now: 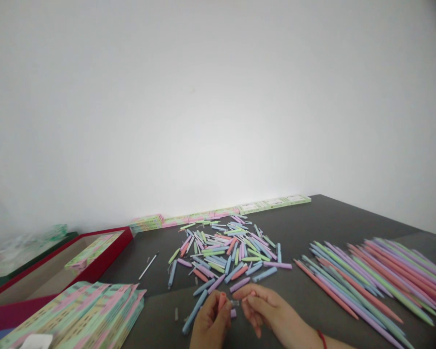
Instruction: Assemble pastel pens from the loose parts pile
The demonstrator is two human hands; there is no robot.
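My left hand (210, 322) is closed around a short pink pen cap (222, 300), held upright at the table's near edge. My right hand (261, 308) pinches another pink piece (252, 293), its fingertips close to the left hand's. A small clear part (235, 303) sits between the two hands. Just beyond them lies a heap of short pastel pen caps (225, 252) in blue, pink, purple and green.
Long pastel pen barrels (370, 276) lie in rows at the right. A stack of pink and green packaging cards (83, 315) is at the near left, beside a red box (105, 257). More flat cards (218, 213) line the dark table (312, 223) at the wall.
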